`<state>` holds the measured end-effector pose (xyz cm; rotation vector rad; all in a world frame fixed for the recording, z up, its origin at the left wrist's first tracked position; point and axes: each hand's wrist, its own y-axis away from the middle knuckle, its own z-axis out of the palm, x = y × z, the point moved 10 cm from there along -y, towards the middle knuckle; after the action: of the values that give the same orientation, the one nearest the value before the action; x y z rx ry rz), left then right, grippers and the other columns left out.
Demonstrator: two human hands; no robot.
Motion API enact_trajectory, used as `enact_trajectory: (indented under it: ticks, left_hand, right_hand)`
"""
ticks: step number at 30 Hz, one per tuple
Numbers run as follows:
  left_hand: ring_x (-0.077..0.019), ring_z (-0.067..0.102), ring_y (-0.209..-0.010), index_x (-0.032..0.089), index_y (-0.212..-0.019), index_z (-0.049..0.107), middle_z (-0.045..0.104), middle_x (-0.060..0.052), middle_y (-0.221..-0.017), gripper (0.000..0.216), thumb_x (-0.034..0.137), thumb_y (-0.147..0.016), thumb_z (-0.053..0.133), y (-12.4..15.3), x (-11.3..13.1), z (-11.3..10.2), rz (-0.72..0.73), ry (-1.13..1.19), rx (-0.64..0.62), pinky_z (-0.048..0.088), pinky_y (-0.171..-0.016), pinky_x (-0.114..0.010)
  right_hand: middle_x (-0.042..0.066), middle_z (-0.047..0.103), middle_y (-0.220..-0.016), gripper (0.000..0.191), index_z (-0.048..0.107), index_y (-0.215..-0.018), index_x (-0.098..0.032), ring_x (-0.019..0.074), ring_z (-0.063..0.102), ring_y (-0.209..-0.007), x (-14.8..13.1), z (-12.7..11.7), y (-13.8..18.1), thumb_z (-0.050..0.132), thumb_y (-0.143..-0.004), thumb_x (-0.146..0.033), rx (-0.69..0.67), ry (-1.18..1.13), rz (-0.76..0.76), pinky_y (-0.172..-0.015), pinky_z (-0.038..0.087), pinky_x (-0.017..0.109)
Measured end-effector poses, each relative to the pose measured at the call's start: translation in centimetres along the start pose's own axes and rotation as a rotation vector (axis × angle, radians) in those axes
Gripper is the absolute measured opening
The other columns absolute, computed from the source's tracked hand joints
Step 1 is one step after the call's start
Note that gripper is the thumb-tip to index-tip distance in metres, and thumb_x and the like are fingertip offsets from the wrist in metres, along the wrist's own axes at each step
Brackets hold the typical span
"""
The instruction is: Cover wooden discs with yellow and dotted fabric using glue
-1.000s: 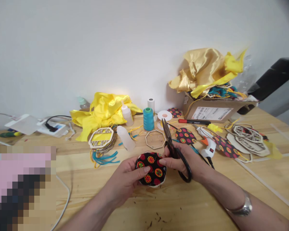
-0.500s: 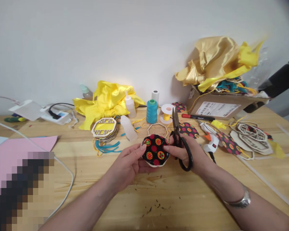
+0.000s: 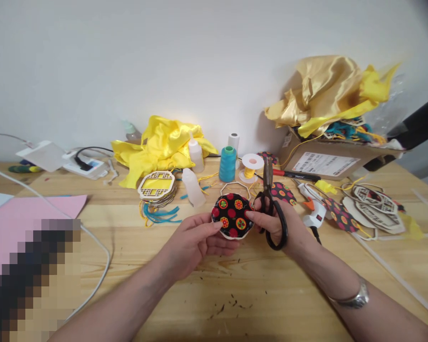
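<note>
Patterned disc is apparently being checked, well forward of the bench's back edge, left hand pinching it, right hand gripping scissors; steadiness seems needed next.

Wall: plain, pale grey | Tbl: lt wood, vis. grain | Light: soft

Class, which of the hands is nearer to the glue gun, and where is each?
The right. The right hand, with the scissors, is a little left of the glue gun; the left hand, holding the disc, is farther off to its left.
</note>
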<state>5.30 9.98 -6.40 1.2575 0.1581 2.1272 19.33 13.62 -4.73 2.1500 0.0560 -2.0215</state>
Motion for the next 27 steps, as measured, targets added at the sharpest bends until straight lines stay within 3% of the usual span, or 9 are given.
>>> enact_trajectory:
  ticks: [6, 12, 22, 27]
  left_hand:
    - [-0.0285, 0.072, -0.078, 0.008, -0.109, 0.064, 0.075, -0.018, -0.088, 0.029, 0.022, -0.086, 0.053, -0.21, 0.21, -0.52, 0.005, 0.011, 0.044, 0.057, -0.072, -0.040]
    - [-0.0283, 0.072, -0.078, 0.007, -0.102, 0.067, 0.075, -0.018, -0.090, 0.029, 0.026, -0.088, 0.050, -0.20, 0.18, -0.60, -0.001, 0.027, 0.054, 0.057, -0.072, -0.041]
    - [-0.0271, 0.073, -0.075, 0.010, -0.104, 0.067, 0.075, -0.016, -0.091, 0.026, 0.023, -0.088, 0.052, -0.21, 0.25, -0.81, 0.011, 0.039, 0.072, 0.058, -0.069, -0.040]
    - [-0.0278, 0.072, -0.076, 0.007, -0.105, 0.067, 0.075, -0.018, -0.088, 0.032, 0.030, -0.088, 0.052, -0.17, 0.49, -0.53, 0.020, 0.021, 0.049, 0.057, -0.071, -0.041]
  right_hand:
    - [-0.005, 0.049, -0.060, 0.030, 0.052, -0.077, -0.019, 0.0112, 0.048, -0.053, 0.08, -0.13, -0.14, 0.072, -0.071, -0.040, 0.011, -0.001, 0.005, -0.050, 0.034, 0.025]
    - [-0.005, 0.049, -0.061, 0.029, 0.052, -0.078, -0.019, 0.0109, 0.048, -0.053, 0.63, -0.31, -0.14, 0.073, -0.071, -0.039, 0.024, -0.056, 0.012, -0.049, 0.033, 0.025]
    - [-0.005, 0.050, -0.062, 0.031, 0.053, -0.079, -0.019, 0.0108, 0.048, -0.053, 0.49, -0.16, -0.21, 0.072, -0.071, -0.042, 0.005, -0.030, 0.010, -0.048, 0.033, 0.024]
    - [-0.005, 0.049, -0.060, 0.032, 0.053, -0.078, -0.019, 0.0109, 0.048, -0.053, 0.39, -0.14, -0.14, 0.072, -0.071, -0.043, -0.007, -0.007, 0.007, -0.049, 0.033, 0.024]
